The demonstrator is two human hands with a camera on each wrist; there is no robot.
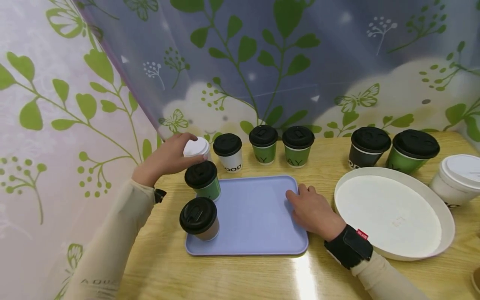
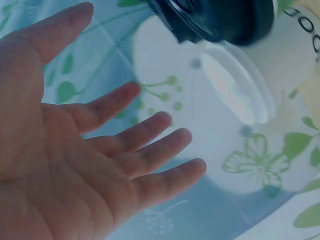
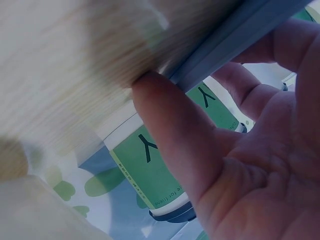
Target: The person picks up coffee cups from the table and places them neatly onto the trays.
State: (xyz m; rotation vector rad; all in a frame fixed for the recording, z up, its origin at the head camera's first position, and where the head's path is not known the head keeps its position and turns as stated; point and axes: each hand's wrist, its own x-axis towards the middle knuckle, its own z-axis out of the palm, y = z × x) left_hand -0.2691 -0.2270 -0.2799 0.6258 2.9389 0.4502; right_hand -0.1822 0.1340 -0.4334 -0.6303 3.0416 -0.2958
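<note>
My left hand (image 1: 168,156) is held with fingers spread beside a white-lidded cup (image 1: 197,146), over a green cup (image 1: 209,189) with a black lid. The left wrist view shows the palm holding nothing, with the white lid (image 2: 235,82) beyond the fingertips. On the tray's left side stand that green cup and a brown cup (image 1: 208,232) with a black lid. My right hand (image 1: 313,210) grips the right rim of the lavender tray (image 1: 258,216). In the right wrist view the thumb (image 3: 170,120) lies against the tray edge (image 3: 220,50), fingers across from it.
Behind the tray stand a white cup (image 1: 231,162) and two green cups (image 1: 264,153), all black-lidded. To the right is a round white tray (image 1: 390,212), with a dark cup (image 1: 363,156), a green cup (image 1: 403,160) and a white cup (image 1: 453,183) around it. A patterned cloth (image 1: 262,62) hangs behind.
</note>
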